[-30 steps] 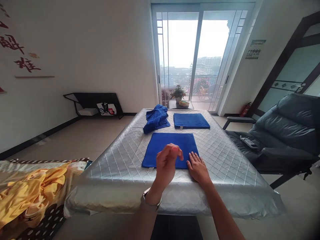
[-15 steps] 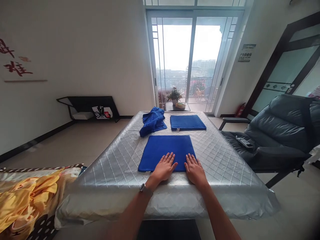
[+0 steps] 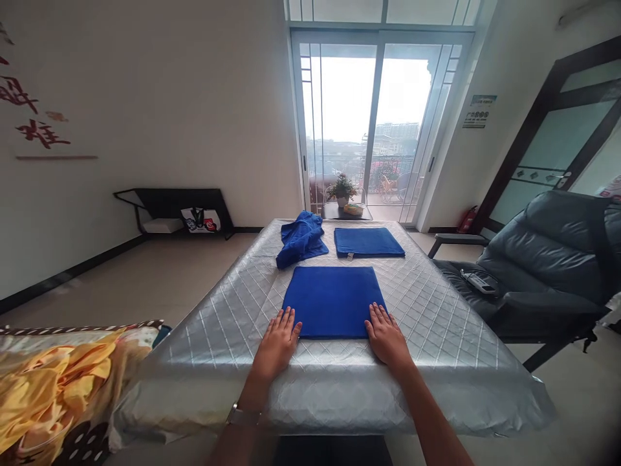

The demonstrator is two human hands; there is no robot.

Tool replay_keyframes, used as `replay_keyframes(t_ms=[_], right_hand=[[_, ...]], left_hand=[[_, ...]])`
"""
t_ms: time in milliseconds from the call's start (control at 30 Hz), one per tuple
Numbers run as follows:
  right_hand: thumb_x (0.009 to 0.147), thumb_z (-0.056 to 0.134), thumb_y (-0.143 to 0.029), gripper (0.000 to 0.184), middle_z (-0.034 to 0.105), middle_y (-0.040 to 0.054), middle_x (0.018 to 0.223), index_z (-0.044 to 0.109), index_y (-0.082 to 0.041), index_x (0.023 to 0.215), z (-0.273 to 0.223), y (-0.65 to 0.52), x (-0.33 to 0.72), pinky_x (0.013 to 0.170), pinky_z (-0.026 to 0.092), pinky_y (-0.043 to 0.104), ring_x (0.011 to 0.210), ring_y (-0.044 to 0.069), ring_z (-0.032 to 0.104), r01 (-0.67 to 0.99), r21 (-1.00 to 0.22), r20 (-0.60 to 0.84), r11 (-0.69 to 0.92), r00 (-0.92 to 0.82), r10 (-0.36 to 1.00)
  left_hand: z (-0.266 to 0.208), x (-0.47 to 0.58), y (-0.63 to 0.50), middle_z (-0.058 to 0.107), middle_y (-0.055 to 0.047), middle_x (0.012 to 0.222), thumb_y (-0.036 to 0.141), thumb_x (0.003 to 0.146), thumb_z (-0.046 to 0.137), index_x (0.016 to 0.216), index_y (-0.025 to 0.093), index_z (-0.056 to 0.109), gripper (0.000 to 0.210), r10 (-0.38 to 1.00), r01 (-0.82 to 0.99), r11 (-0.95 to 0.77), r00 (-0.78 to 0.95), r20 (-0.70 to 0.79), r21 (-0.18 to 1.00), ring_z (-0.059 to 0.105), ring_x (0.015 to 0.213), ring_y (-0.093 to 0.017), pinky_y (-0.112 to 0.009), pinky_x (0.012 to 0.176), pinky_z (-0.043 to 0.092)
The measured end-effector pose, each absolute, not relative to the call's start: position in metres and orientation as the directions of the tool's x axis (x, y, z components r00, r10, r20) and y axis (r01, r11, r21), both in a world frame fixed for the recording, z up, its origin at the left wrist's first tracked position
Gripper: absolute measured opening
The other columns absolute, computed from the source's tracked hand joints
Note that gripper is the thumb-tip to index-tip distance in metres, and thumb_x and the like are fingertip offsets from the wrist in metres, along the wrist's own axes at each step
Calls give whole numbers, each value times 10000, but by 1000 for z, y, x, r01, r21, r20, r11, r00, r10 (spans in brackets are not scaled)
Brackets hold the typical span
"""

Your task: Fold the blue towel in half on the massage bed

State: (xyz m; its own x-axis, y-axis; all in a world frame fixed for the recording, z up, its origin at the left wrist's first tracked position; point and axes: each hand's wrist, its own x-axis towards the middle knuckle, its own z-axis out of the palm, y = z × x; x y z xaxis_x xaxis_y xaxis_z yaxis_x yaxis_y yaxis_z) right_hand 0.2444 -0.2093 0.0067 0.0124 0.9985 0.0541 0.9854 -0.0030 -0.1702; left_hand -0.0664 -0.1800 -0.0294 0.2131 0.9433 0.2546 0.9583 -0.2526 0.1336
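Across the bench, a shiny silver cover with a quilted diamond pattern hangs over the near edge in soft folds, and blue cloth lies on it in three places. Nearest is one blue towel, a smooth, matt, flat rectangle at the near middle of the bench. Two hands rest at it: the left hand at its near left corner and the right hand at its near right corner, each flat, palm down, with four fingers stretched out and the thumb angled away, pinching nothing. One metal-looking band circles the left wrist. Behind lie one folded blue bundle, flat and neat-edged, with one small white tag on its near side, and, to its left, one crumpled blue cloth, heaped in loose ridges. Right of the bench stands one padded, creased dark chair.
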Motion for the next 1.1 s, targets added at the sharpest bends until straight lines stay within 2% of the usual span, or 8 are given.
replay_keyframes(t_ms=[200, 400, 533, 700, 800, 967, 1100], right_hand=[[1050, 211, -377, 608, 228, 46, 1661, 262, -117, 1597, 10, -211, 243, 1252, 149, 386, 1543, 178, 166, 987, -160, 48, -3, 10, 999], [1049, 227, -342, 574, 291, 67, 1642, 365, -140, 1567, 22, -212, 242, 1255, 128, 414, 1539, 197, 190, 993, -116, 123, 4, 11, 992], [1057, 204, -350, 583, 301, 81, 1641, 360, -113, 1566, 37, -196, 243, 1253, 136, 394, 1540, 194, 188, 991, -124, 157, 41, -21, 987], [1054, 216, -379, 614, 235, 88, 1662, 285, -83, 1588, 34, -166, 243, 1249, 140, 400, 1545, 212, 161, 991, -133, 54, 13, -5, 999], [1052, 210, -398, 635, 206, 101, 1668, 248, -73, 1596, 21, -159, 245, 1248, 131, 402, 1547, 212, 152, 990, -134, 2, -33, 34, 999], [1047, 204, -393, 642, 197, 101, 1671, 235, -67, 1599, 7, -157, 248, 1249, 120, 401, 1546, 221, 160, 990, -139, 9, -24, 26, 1000], [1044, 203, -384, 643, 202, 108, 1669, 243, -56, 1595, 7, -157, 248, 1247, 126, 414, 1546, 231, 162, 989, -147, 19, -18, 21, 1000]], left_hand=[[-13, -63, -192, 481, -179, 1533, 413, 1061, 285, 1476, 96, 476, 556, 911, 938, -263, 163, 380, 226, 415, 1445, -274, -463, 1179, 364], [0, -63, -201, 636, -121, 1317, 322, 1025, 380, 1274, 186, 637, 382, 835, 895, -339, 144, 531, 291, 576, 1251, -266, -435, 1092, 461], [4, -61, -203, 676, -97, 1101, 293, 1010, 405, 1094, 206, 678, 298, 840, 884, -359, 165, 518, 301, 630, 1049, -259, -414, 969, 514], [7, -60, -206, 671, -63, 913, 270, 1011, 396, 884, 215, 647, 287, 868, 904, -336, 188, 459, 265, 615, 903, -240, -388, 869, 501], [9, -61, -206, 667, -59, 908, 272, 1008, 414, 859, 215, 630, 268, 876, 925, -308, 184, 446, 224, 607, 889, -234, -374, 852, 490], [24, -43, -197, 669, -70, 899, 256, 1002, 433, 880, 217, 647, 249, 879, 955, -282, 219, 424, 91, 627, 900, -249, -377, 828, 492], [43, 25, -175, 717, -70, 1030, 287, 1025, 432, 1013, 220, 677, 254, 835, 883, -452, 371, 407, 123, 654, 984, -217, -339, 889, 496]])
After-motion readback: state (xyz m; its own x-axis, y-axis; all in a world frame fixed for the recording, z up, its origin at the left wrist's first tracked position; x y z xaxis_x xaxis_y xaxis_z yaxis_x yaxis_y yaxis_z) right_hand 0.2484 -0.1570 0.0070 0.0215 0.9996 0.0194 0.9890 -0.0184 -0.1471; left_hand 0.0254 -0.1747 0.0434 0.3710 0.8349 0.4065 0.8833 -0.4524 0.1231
